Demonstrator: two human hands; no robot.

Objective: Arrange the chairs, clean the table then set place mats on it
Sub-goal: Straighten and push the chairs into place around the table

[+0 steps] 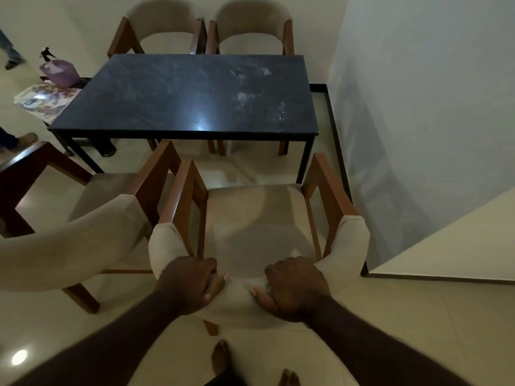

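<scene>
Home dining room: table [184,93], upholstered chairs [250,32].

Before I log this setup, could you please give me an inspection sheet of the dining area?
Surface: dark table top, pale smudges toward its right; no mats.
Job's things: held chair back from the table; second near chair left of it; far left chair and far right chair tucked in; printed sheets, possibly mats, left of table.
Clutter: purple spray bottle beside the sheets.
Grippers: left hand and right hand grip the held chair's backrest.
Cables: nothing seen.
Surroundings: white wall right; another person's foot left.
</scene>
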